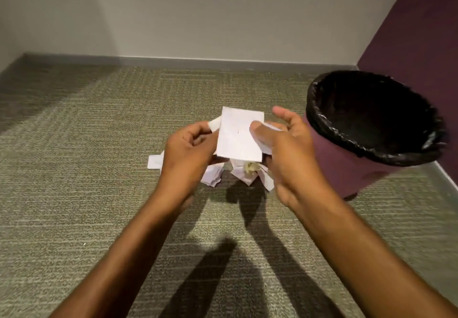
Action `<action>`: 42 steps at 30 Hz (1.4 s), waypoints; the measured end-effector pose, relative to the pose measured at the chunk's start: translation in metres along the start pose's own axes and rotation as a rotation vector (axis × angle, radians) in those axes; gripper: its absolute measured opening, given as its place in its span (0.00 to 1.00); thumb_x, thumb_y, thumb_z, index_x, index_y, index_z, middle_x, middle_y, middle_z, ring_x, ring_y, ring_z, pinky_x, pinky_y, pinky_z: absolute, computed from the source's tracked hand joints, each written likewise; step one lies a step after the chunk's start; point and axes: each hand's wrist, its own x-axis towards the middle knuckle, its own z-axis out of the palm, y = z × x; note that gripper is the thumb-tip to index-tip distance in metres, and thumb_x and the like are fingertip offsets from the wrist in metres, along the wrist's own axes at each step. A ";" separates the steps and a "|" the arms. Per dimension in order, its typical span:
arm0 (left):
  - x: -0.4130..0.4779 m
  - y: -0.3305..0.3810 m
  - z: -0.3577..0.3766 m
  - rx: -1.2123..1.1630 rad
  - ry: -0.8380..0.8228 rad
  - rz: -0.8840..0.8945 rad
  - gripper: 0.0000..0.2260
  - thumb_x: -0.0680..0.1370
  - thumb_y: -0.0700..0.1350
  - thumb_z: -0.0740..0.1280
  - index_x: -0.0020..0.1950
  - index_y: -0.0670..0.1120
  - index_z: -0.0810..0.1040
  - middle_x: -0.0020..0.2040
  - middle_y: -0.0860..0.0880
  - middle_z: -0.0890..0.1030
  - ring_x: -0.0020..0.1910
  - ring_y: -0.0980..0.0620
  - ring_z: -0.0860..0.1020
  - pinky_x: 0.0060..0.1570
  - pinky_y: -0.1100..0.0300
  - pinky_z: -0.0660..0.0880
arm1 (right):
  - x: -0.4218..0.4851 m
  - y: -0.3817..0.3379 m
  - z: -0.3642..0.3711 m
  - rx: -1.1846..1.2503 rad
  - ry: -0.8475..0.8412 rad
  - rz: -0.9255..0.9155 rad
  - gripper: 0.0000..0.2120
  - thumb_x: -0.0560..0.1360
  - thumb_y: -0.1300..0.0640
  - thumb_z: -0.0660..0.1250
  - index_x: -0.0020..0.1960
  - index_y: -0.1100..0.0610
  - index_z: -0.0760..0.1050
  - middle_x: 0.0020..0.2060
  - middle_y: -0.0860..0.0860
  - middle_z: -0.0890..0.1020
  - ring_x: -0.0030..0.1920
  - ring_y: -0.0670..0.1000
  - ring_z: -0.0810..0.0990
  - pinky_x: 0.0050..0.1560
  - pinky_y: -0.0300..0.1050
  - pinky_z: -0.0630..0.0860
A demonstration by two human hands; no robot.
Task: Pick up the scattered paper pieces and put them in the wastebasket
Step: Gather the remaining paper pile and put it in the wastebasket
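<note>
Head view: we're mid-gather. Left hand (188, 149) and right hand (290, 151) both pinch one flat paper sheet (239, 137), thumbs pressed on its edges. Below the grip, about four paper pieces (213, 176) lie on the carpet (74, 144), some hidden. One wastebasket (347, 169) stands just right of the grip. Next, likely: swing across, release.

We see a bare left hand (188, 149) and a bare right hand (295, 151); the left forearm (128, 243) and right forearm (359, 243) are uncovered down to the view's lower edge.
</note>
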 end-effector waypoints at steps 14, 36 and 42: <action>0.070 0.049 0.213 -0.058 -0.308 -0.204 0.06 0.82 0.42 0.73 0.47 0.42 0.81 0.42 0.42 0.86 0.36 0.49 0.85 0.44 0.49 0.87 | 0.033 -0.133 -0.113 0.287 0.226 0.010 0.05 0.83 0.59 0.67 0.52 0.59 0.80 0.38 0.56 0.88 0.35 0.58 0.88 0.44 0.58 0.87; 0.109 0.009 0.050 0.302 -0.013 -0.051 0.13 0.85 0.52 0.68 0.60 0.44 0.84 0.55 0.48 0.86 0.55 0.47 0.85 0.58 0.46 0.83 | 0.002 -0.092 -0.105 0.151 0.055 -0.291 0.15 0.82 0.63 0.71 0.68 0.60 0.76 0.52 0.57 0.87 0.46 0.55 0.87 0.46 0.48 0.84; 0.133 -0.075 -0.093 0.700 0.235 -0.107 0.17 0.79 0.54 0.74 0.67 0.53 0.81 0.61 0.49 0.83 0.48 0.50 0.84 0.47 0.53 0.81 | 0.002 -0.032 -0.072 0.072 -0.118 -0.251 0.11 0.83 0.68 0.68 0.65 0.63 0.77 0.45 0.59 0.85 0.36 0.54 0.82 0.35 0.44 0.80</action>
